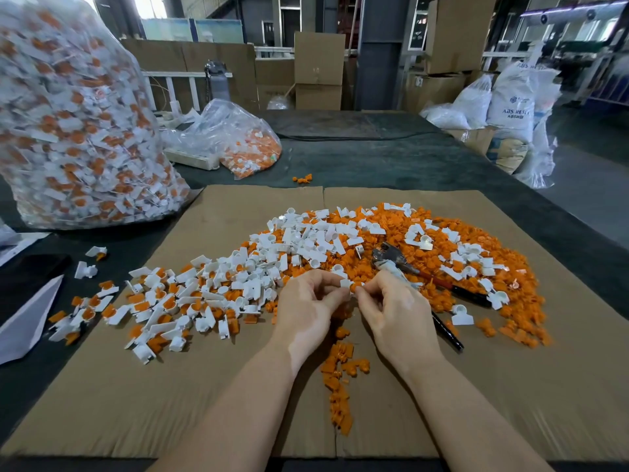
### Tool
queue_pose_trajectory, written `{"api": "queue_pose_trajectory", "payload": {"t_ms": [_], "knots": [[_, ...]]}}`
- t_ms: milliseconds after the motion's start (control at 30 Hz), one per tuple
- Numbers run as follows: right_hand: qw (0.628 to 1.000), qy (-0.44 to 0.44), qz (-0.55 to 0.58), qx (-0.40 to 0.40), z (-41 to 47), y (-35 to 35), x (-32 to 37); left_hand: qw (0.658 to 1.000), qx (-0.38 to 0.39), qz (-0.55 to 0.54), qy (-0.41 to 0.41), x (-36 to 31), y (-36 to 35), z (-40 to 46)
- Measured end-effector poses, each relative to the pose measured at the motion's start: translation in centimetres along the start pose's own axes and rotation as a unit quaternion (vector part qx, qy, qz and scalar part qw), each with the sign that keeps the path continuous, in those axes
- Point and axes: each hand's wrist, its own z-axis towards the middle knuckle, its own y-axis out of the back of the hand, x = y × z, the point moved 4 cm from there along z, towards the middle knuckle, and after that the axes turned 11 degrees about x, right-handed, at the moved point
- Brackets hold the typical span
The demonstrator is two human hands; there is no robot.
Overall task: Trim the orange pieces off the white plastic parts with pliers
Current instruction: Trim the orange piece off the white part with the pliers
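I have both grips working one small white part (345, 284) at the centre of the cardboard sheet (170, 386). My left hand (306, 304) pinches the white body between thumb and fingertips, and my right hand (388, 301) pinches the orange piece (355, 288) that sticks out of it toward 3 o'clock. Both grips are clamped on that one part, meeting above the sheet.

The pliers (401, 264) lie just past my right hand at 1 o'clock, on the orange offcuts, with their red and black handles running toward 4 o'clock. Neither hand holds them, so I judge this step is lining the part up before the cut. To do it well, I would keep the left pinch on the white body only, leave the joint clear, turn the orange piece outward, then free the right hand for the pliers and cut flush against the white.

A trail of orange offcuts (340, 379) runs toward 6 o'clock between my forearms. Trimmed white parts (299, 240) heap at 11 o'clock, a wide orange heap (476, 240) spreads from 1 to 3 o'clock, and untrimmed parts (153, 301) lie at 9 o'clock. Farther out on the table (391, 158), a large clear bag (75, 131) of untrimmed parts stands at 10 o'clock, a smaller bag (245, 141) at 11.
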Motion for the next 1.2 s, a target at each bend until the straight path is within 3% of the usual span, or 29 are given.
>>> {"api": "queue_pose_trajectory", "payload": {"t_ms": [200,433,1200], "knots": [[1.000,0.009,-0.008,0.017,-0.03,-0.20,-0.09,0.999,0.008,-0.037,0.004,-0.02,-0.28,0.00],[0.994,0.015,0.104,0.019,0.01,0.32,-0.33,0.998,-0.004,-0.064,0.018,0.07,0.11,0.04],[0.996,0.055,0.072,0.027,0.13,0.35,0.14,1.000,-0.001,-0.025,0.002,0.12,0.22,0.04]]}}
